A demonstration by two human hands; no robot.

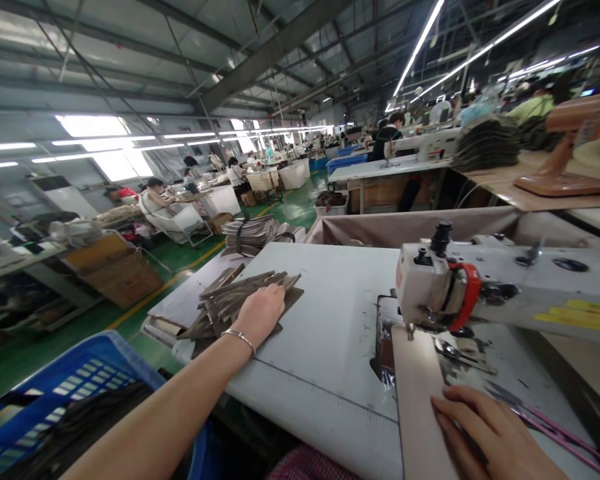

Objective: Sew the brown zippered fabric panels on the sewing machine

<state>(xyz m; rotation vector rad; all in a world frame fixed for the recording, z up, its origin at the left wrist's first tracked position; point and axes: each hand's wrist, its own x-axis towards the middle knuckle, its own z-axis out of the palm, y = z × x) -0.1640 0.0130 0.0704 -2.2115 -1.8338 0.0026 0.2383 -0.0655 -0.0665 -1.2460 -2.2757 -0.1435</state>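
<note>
My left hand [263, 311], with a bracelet at the wrist, rests on a loose pile of grey-brown fabric pieces [223, 307] at the left end of the white sewing table [325, 333]. Its fingers curl down over the pile, and their tips are hidden. On the right, my right hand [480, 427] lies with fingers spread at the right edge of a long beige strip [417, 407]. The strip's far end sits under the head of the sewing machine [425, 287].
Pink-handled scissors [565, 433] lie right of my right hand. A blue basket [115, 347] with dark material stands at lower left. Bundled fabric [250, 230] sits beyond the table's far left corner. An orange-brown fan [563, 163] stands at back right. Several people work farther off.
</note>
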